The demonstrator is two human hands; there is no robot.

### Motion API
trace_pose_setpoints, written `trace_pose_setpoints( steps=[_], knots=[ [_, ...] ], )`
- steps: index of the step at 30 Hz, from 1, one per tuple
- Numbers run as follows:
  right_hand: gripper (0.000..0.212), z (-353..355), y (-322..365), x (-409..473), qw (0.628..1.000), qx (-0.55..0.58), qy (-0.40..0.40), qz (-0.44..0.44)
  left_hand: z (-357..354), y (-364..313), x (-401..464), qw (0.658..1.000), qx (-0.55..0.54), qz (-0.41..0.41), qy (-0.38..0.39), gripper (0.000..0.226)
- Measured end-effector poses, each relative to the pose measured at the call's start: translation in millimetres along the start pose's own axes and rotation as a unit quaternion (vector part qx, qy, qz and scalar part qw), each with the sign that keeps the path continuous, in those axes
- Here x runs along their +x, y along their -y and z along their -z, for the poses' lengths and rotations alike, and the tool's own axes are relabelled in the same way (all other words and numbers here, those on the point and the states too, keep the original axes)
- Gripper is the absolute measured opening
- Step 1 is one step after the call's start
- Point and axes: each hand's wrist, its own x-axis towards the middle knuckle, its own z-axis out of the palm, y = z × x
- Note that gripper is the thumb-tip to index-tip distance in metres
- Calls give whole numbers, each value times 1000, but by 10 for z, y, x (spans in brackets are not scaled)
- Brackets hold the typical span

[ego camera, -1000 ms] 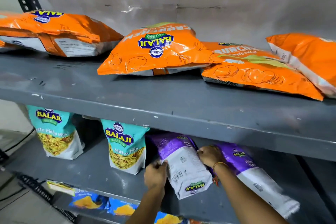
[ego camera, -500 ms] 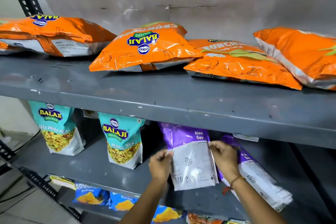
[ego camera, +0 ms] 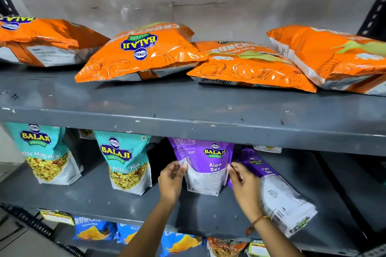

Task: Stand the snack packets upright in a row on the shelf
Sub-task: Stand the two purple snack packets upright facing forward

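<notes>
Purple Aloo Sev packet [ego camera: 205, 166] stands upright on the grey middle shelf [ego camera: 117, 200], its label facing you, and it sits right between your two hands. Your left hand [ego camera: 170, 181] has its fingers loosely curled, with the fingertips touching the packet's left edge about halfway up; your right hand [ego camera: 245, 185] mirrors it, fingertips against the right edge. You are steadying the packet from both sides rather than clenching it. Just past your right fingers, a second purple packet [ego camera: 277, 190] lies tilted back on the same shelf, its printed white lower half toward you, partly behind your right hand and wrist. Beyond your left fingers stand two teal Mitha Mix packets [ego camera: 125, 162], upright and apart from each other; clear windows in them show yellowish snack mix inside. Above your fingers, on the upper shelf [ego camera: 188, 108], orange wafer bags [ego camera: 142, 52] lie flat, puffed and sealed, so you cannot see their contents. Below your wrists, blue packets [ego camera: 94, 229] show at the bottom shelf.
</notes>
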Motion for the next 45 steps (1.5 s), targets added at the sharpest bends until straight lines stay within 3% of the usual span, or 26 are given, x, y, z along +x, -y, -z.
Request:
trace_pose_setpoints(
  steps=[5, 9, 12, 13, 15, 17, 19, 21, 22, 24, 27, 33, 36, 39, 41, 43, 45],
  knots=[
    [30, -31, 155, -238, 996, 51, -69, -5, 80, 24, -159, 993, 98, -48, -44, 24],
    [42, -79, 252, -552, 998, 59, -18, 19, 81, 112, -694, 976, 157, -118, -98, 20],
    [68, -145, 262, -685, 996, 82, 36, 22, -84, 206, -1083, 969, 169, -171, -51, 6],
    [74, -168, 245, -703, 994, 95, 48, 15, -147, 221, -1181, 965, 179, -192, -12, 12],
    [72, -187, 209, -698, 992, 106, 64, -3, -219, 248, -1270, 947, 197, -244, 65, 23],
    [54, -167, 164, -647, 993, 105, 57, -7, -237, 190, -1210, 948, 182, -257, 53, 20],
    [26, -117, 109, -565, 993, 103, 50, -14, -240, 89, -1008, 962, 137, -234, -41, 10],
    [3, -64, 61, -495, 994, 88, 63, -15, -231, -39, -713, 976, 80, -174, -108, 15],
    [11, -42, 51, -460, 995, 73, 64, -12, -230, -103, -551, 983, 48, -136, -117, 25],
    [22, -29, 12, -389, 997, 52, 56, -9, -256, -198, -252, 995, -32, -43, -78, 37],
    [20, -57, -46, -267, 997, 58, 47, -23, -296, -220, -33, 988, -144, 50, 15, 35],
    [19, -46, 4, -117, 994, 36, 93, -52, -190, -157, -225, 993, -109, 40, 10, 7],
    [11, -4, 90, -87, 987, 54, 121, -89, -167, -244, -304, 993, -107, 48, 7, 15],
    [33, 192, 180, -33, 985, 90, 93, -118, -184, -339, -426, 993, -70, 17, -93, 33],
    [30, 440, 188, 61, 991, 75, 50, -99, -280, -334, -656, 984, -53, -17, -169, 18],
    [19, 758, 108, 238, 996, 21, -19, -88, -472, -259, -994, 989, -34, 12, -142, 16],
    [11, 1100, -67, 438, 991, -72, -47, -106, -742, -102, -1280, 994, -32, 86, -54, 19]
  ],
)
